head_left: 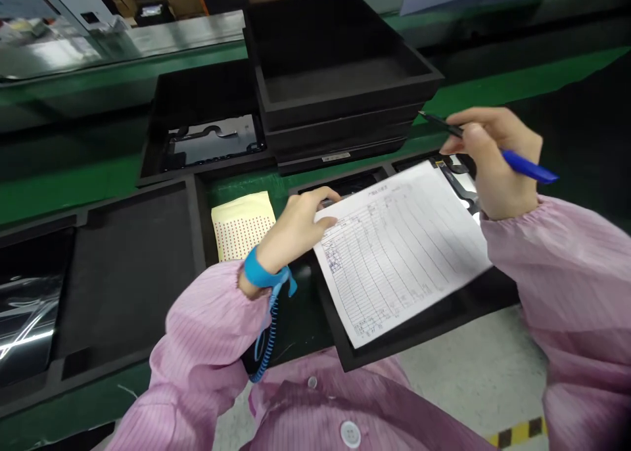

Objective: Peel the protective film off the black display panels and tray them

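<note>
My left hand (305, 224) grips the upper left edge of a printed form (394, 254), thumb on top and fingers partly hidden behind the edge. Ruled rows and columns cover the paper, with handwriting down its left side and along its lower edge. The form lies tilted over a black tray (355, 356). Above its upper right corner, my right hand (497, 155) holds a pen (446, 123) with a blue cap on its rear end; the tip is off the paper. A blue wrist strap (259, 270) with a coiled cord circles my left wrist.
A yellow sheet of small red dots (244, 224) lies left of my left hand. Stacked black trays (345, 102) stand behind the form. Another tray (148, 168) holds a flat silver-and-black part (217, 139). At the left, a glossy dark panel (29, 300) rests in a black tray.
</note>
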The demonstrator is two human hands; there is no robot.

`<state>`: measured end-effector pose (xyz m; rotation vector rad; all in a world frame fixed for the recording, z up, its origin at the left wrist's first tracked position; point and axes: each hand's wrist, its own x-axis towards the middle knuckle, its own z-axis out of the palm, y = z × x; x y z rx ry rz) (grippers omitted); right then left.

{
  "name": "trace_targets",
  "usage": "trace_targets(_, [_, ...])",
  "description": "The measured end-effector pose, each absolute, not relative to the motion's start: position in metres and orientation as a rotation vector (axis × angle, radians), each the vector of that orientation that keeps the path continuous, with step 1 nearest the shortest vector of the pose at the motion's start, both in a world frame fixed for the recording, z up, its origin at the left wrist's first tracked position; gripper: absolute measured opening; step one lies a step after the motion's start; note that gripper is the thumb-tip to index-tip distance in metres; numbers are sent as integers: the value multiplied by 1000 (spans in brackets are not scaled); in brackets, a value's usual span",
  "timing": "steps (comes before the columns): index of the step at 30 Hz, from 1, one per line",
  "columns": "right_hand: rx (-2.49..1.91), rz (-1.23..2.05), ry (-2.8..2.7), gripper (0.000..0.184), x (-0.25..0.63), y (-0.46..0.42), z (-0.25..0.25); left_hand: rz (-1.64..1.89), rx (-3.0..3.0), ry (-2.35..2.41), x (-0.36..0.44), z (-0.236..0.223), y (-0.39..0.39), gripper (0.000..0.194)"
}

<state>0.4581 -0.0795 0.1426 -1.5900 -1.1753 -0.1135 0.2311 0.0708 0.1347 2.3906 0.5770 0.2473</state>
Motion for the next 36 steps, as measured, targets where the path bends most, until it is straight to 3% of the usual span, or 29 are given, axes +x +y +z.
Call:
trace_targets(4, [-1565, 134, -1117, 10, 431, -84, 147, 116, 2446, 836, 208, 165, 95, 31])
trace_targets(9, [-1471, 631, -995, 28, 402, -73, 132, -74, 2371, 877, 196, 168, 123, 29])
trace_targets(12, [-1398, 794, -837, 23, 395, -50, 111, -121, 2437, 931, 202, 156, 123, 30])
trace_targets(17, [-1398, 787, -731, 39, 396, -14, 71, 106, 2791, 1196, 223, 129, 75, 37])
trace_targets(20, [-1429, 737, -745, 46, 397, -9, 57, 133, 3031, 657, 229, 107, 25, 34])
trace_targets(24, [-1486, 651, -754, 50, 398, -12, 51, 15, 3090, 421, 228, 84, -19, 76])
trace_targets(27, [-1533, 619, -792, 47, 398, -13, 54, -70, 3132, 414, 226, 80, -23, 87])
trace_targets(36, [-1676, 501, -977, 27, 397, -13, 58, -88, 3162, 436, 229, 83, -20, 87])
